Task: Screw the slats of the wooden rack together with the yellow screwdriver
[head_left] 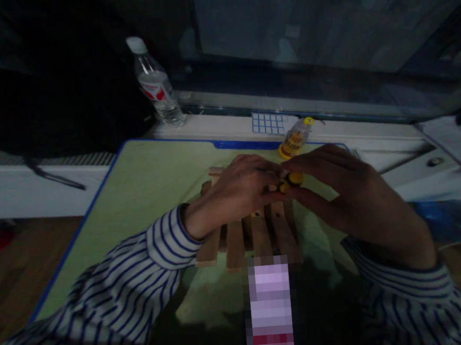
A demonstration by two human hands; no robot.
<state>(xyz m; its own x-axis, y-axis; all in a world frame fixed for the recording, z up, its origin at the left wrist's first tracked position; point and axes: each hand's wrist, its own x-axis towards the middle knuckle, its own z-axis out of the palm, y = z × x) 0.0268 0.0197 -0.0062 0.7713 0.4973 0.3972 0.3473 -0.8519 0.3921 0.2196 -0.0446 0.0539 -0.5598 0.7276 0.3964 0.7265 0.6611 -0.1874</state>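
Observation:
A slatted wooden piece (255,237) made of several parallel strips lies on a green mat (145,200). My left hand (232,196) rests on its upper part, fingers curled and pressed down on the slats. My right hand (344,195) comes in from the right and pinches a small yellow and black tool (291,181) between thumb and fingertips, right over the wood where the two hands meet. Both sleeves are striped white and dark blue.
A small yellow-capped bottle (296,138) lies tilted at the mat's far edge. A clear water bottle (156,85) stands on the white ledge at the back left, beside a gridded sheet (268,122). Wooden floor shows to the left. The scene is dim.

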